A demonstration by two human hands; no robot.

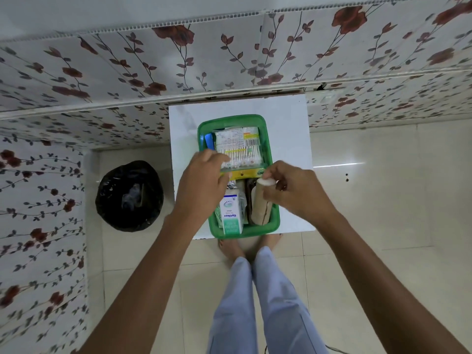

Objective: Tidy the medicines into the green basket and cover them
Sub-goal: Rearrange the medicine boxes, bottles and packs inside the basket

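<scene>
Black plastic lines the round bin [129, 195] on the tiled floor at the far left. Right of it, a white square table [184, 123] carries the green plastic basket [269, 149]. The left hand [201, 185] pinches the near edge of a clear packet of cotton swabs [238, 146] lying across the basket's far half. A white-and-green Optibex box [231, 215] stands at the near end. The right hand [293, 190] grips the top of a beige bandage roll [260, 208] in the basket's right side.
</scene>
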